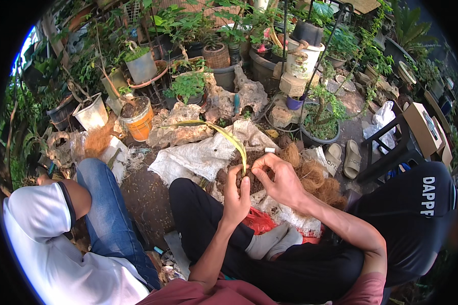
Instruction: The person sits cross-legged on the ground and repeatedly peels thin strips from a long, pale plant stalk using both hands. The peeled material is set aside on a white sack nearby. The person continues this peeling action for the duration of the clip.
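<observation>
My left hand [237, 196] grips the lower end of a long, narrow yellow-green leaf [233, 139] between thumb and fingers. The leaf rises from the grip and arches over to the left. My right hand [278, 176] is close beside it, thumb and index fingertip drawn together near the leaf's base. Whether something small lies between those fingertips cannot be made out. Beneath both hands is dark soil [256, 186] on a white woven sack [198, 159]. Brown coconut fibre [316, 176] lies in clumps to the right of my right hand.
A person in a white shirt [45, 244] sits at my left, another in dark clothing [400, 228] at my right. Ahead stand rough rocks [248, 89], an orange pot [137, 122] and many potted plants. Sandals [352, 158] and a black stool [381, 148] are to the right.
</observation>
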